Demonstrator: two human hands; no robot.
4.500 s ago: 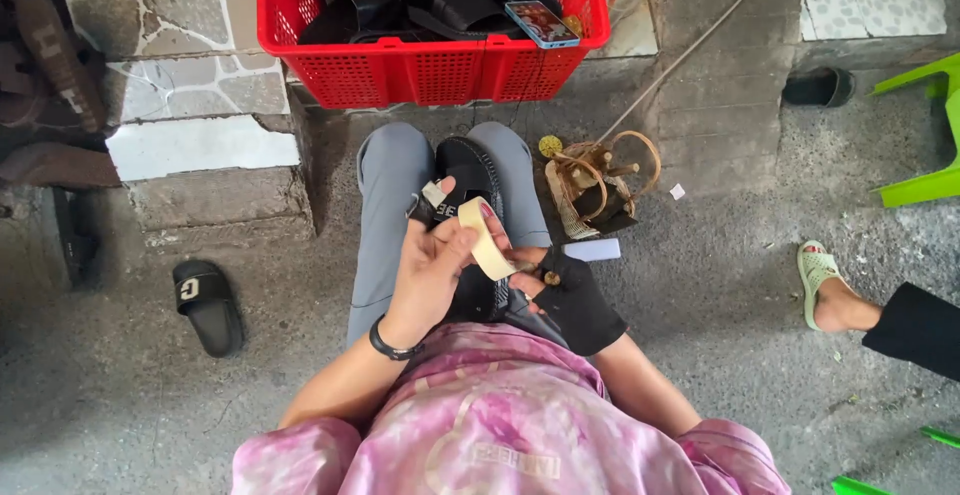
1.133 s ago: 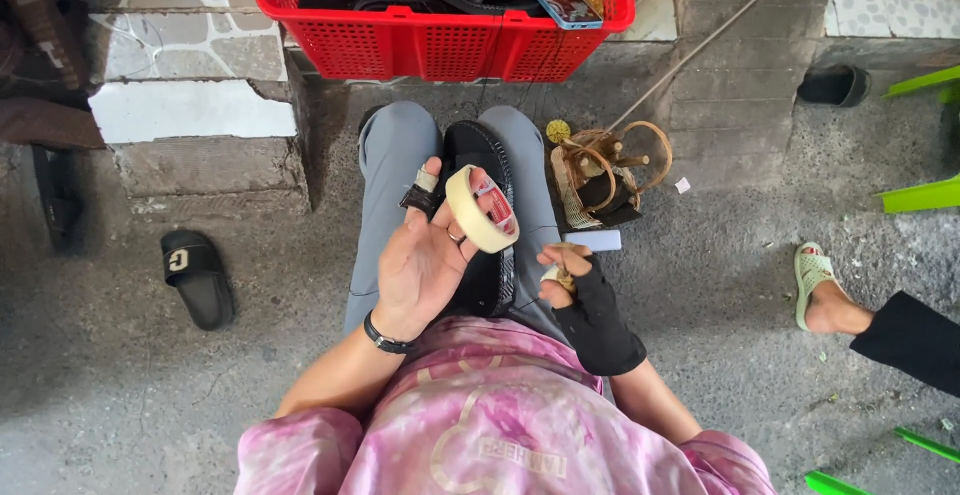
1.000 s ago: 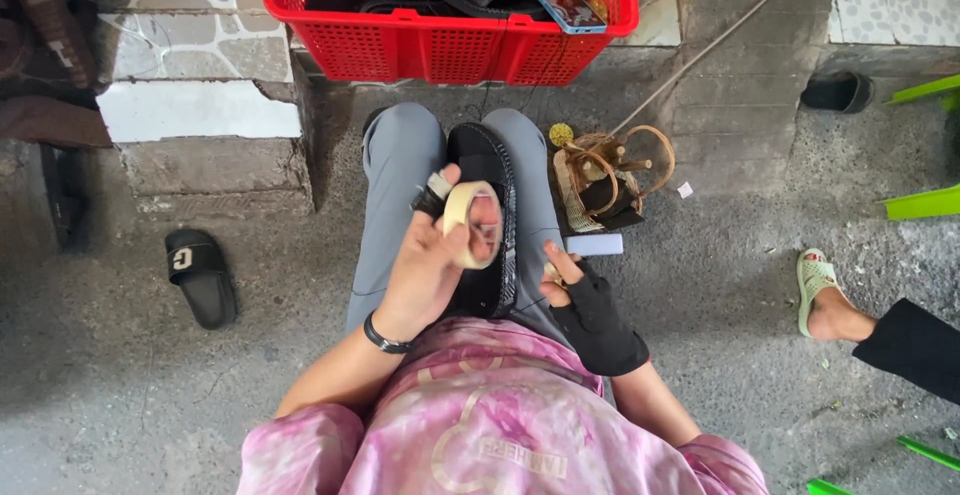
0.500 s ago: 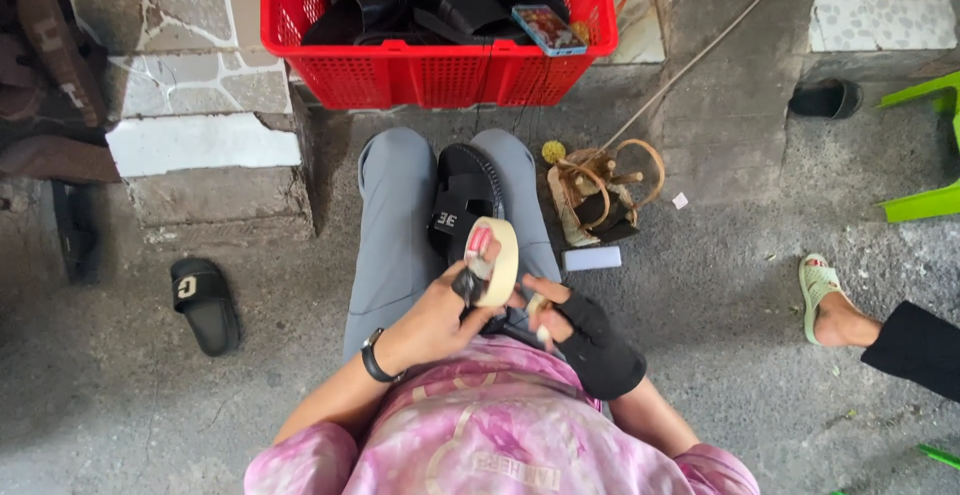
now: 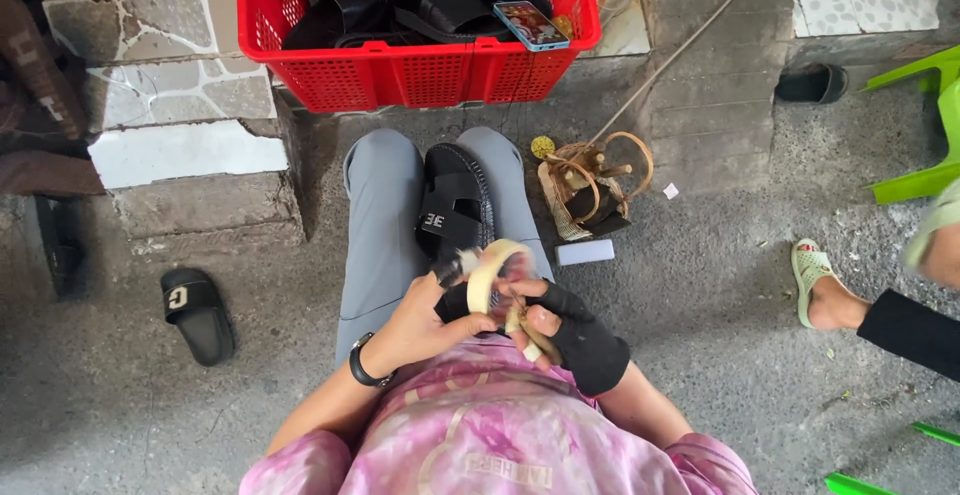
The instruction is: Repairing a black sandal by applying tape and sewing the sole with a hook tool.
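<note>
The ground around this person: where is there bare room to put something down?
Bare concrete lies left of the grey trouser leg, past the black slide sandal, and right of the lap, between the white block and another person's sandalled foot. The red crate and wicker bundle crowd the front.

Soft even daylight, faint shadows, sharp focus

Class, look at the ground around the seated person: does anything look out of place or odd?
Yes. A single black slide sandal lies alone left of the legs, while another black sandal rests on the person's lap, above the tape roll.
</note>
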